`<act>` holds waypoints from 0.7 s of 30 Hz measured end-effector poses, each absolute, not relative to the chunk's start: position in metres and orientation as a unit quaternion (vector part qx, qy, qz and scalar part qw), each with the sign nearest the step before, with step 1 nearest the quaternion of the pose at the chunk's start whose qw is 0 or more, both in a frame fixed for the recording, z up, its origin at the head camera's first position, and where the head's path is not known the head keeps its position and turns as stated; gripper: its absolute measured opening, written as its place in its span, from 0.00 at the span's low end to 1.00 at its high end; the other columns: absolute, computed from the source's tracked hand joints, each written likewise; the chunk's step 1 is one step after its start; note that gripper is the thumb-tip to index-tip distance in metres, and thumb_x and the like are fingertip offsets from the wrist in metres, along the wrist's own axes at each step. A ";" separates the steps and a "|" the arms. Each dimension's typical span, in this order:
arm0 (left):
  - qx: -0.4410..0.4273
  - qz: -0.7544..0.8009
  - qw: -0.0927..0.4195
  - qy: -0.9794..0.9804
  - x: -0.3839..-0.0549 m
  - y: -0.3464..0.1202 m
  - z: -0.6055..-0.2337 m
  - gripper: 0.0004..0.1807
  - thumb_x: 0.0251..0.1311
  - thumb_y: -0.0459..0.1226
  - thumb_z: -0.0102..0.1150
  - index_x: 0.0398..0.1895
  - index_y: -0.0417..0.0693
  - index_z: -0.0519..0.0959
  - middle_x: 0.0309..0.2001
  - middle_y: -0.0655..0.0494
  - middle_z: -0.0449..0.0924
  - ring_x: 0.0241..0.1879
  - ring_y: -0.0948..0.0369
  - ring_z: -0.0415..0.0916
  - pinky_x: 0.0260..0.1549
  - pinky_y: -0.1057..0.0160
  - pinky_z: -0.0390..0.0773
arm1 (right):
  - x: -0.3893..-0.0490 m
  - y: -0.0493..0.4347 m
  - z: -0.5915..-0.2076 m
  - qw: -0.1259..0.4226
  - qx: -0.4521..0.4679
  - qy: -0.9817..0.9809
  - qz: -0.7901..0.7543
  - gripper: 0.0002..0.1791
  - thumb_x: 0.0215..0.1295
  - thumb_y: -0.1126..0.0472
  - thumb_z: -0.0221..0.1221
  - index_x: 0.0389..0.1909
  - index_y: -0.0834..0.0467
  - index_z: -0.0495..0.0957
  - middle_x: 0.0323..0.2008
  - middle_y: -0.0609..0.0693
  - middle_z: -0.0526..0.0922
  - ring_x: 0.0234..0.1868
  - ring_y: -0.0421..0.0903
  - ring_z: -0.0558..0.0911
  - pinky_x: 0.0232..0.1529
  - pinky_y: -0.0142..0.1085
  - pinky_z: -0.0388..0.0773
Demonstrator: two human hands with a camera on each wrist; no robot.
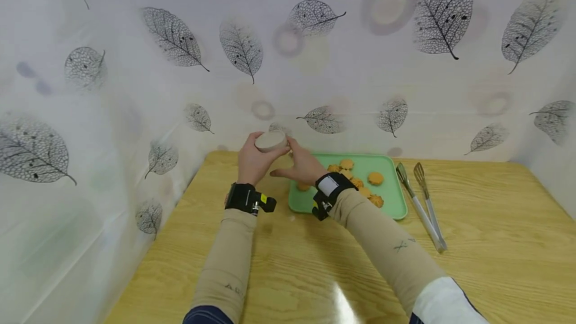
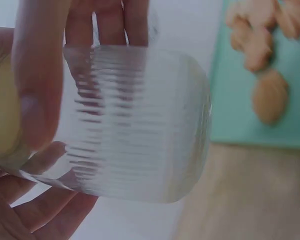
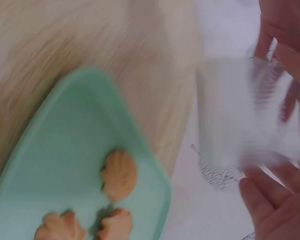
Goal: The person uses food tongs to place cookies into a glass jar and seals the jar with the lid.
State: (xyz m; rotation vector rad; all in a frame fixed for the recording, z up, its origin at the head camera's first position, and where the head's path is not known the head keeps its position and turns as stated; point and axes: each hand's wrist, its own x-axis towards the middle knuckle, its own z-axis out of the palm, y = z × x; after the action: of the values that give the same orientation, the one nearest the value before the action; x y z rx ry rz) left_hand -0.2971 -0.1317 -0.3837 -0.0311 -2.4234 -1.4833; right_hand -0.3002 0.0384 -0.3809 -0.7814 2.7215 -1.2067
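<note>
A clear ribbed glass jar (image 2: 140,125) is held up between both hands at the far side of the table, beyond the tray's left end. Its pale round top (image 1: 271,141) faces the head camera. My left hand (image 1: 256,163) grips it from the left, thumb across its near side. From the right, my right hand (image 1: 306,164) holds it with the fingers at its side, the thumb spread below. In the right wrist view the jar (image 3: 225,115) looks blurred, with fingertips (image 3: 252,187) against the glass. Nothing shows inside the glass body.
A green tray (image 1: 393,204) with several golden cookies (image 1: 375,178) lies right of the hands, partly behind the right wrist. Metal tongs (image 1: 427,209) rest spread on the wooden table (image 1: 490,244) beside it. A leaf-print sheet (image 1: 342,64) hangs behind the table.
</note>
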 end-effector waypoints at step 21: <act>-0.314 -0.411 0.109 -0.849 -0.222 -0.049 -0.327 0.50 0.40 0.61 0.79 0.69 0.54 0.73 0.57 0.54 0.84 0.51 0.60 0.81 0.46 0.58 0.83 | -0.203 0.146 -0.358 -0.068 -0.275 0.818 -0.501 0.57 0.47 0.49 0.79 0.74 0.56 0.57 0.65 0.57 0.74 0.64 0.54 0.76 0.62 0.57 0.76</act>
State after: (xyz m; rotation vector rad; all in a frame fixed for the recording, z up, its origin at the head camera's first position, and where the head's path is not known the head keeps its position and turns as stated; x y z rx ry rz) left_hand -0.2218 -0.0486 -0.3266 -0.9239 -2.4969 -1.2079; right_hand -0.2035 0.1461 -0.3580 -0.9040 2.6862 -1.6468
